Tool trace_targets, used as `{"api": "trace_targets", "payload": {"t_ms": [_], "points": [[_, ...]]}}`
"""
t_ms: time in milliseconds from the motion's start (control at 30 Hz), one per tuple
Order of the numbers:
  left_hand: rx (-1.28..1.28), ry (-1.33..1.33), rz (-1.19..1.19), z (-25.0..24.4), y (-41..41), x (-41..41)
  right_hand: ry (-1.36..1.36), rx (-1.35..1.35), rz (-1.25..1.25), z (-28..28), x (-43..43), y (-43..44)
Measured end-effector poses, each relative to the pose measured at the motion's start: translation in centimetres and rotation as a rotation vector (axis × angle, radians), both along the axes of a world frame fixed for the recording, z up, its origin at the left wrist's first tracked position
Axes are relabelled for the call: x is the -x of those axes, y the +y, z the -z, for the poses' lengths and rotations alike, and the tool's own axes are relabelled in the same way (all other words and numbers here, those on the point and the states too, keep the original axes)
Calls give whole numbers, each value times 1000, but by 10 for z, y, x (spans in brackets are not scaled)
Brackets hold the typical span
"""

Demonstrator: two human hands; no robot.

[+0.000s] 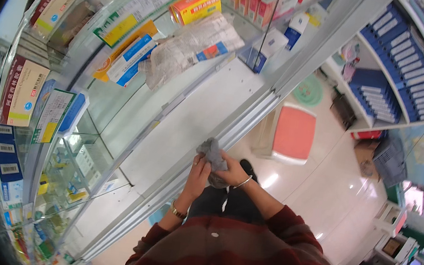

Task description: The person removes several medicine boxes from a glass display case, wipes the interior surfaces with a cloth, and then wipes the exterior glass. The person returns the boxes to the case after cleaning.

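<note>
A crumpled grey cloth (212, 152) is bunched between both my hands, just over the front track of a glass display cabinet. My left hand (197, 175), with a watch at its wrist, grips the cloth from the left. On the other side my right hand (233, 172), wearing a bangle, has its fingers around it. Beyond the cloth lies the white bottom shelf (181, 122) of the cabinet. On the glass shelf above rest a blue-and-white medicine box (131, 59) and a plastic-wrapped package (191, 47).
More medicine boxes (22, 91) line the cabinet's left side. A metal sliding track (248, 115) edges the cabinet. On the tiled floor to the right stands a stool with a red top (294, 132). Behind it a white bookcase (381, 70) holds blue binders (409, 70).
</note>
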State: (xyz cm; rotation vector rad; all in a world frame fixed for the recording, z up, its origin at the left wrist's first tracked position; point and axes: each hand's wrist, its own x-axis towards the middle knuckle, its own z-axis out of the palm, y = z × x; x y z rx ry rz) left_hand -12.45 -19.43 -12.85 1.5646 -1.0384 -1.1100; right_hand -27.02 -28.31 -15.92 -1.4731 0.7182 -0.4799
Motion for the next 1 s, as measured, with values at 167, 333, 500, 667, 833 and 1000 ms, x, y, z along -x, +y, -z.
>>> {"api": "trace_targets", "payload": {"t_ms": [167, 333, 500, 667, 833, 1000], "points": [[158, -558, -124, -14, 1, 15, 322, 711, -80, -46, 16, -78], [3, -264, -409, 1, 40, 2, 635, 1230, -11, -43, 24, -156], [-52, -350, -536, 1, 80, 13, 213, 1141, -191, -99, -17, -181], [-140, -518, -458, 32, 78, 13, -213, 905, -589, -181, -96, -98], [-435, -715, -490, 48, 57, -6, -415, 743, -1442, -148, -97, 39], [-563, -840, -533, 74, 95, 12, -732, 938, -1605, -146, -69, 89]]}}
